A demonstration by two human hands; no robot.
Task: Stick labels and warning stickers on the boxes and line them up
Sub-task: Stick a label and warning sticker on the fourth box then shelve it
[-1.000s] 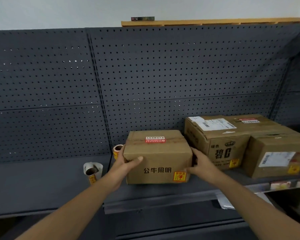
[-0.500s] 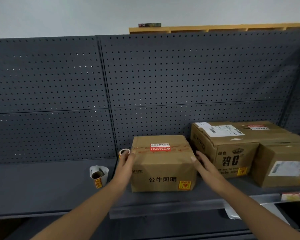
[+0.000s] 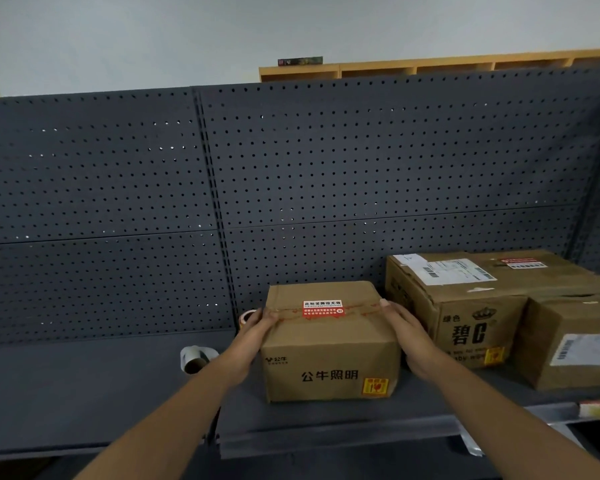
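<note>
A small cardboard box (image 3: 329, 355) stands on the grey shelf (image 3: 84, 386). It carries a red and white label (image 3: 323, 308) on its taped top and a yellow warning sticker (image 3: 374, 386) at its front lower right. My left hand (image 3: 253, 337) lies flat against its left side, fingertips at the top edge. My right hand (image 3: 413, 341) presses against its right side the same way. The box is squeezed between both palms.
A large labelled box (image 3: 465, 306) and a second box (image 3: 575, 344) stand to the right, close to my right hand. A white label roll (image 3: 194, 360) and a sticker roll (image 3: 246, 317) sit left of the small box. A pegboard wall (image 3: 291, 185) backs the shelf.
Both hands have slid from the box's front corners back along its sides to the top edges. The box now sits a little further back on the shelf.
</note>
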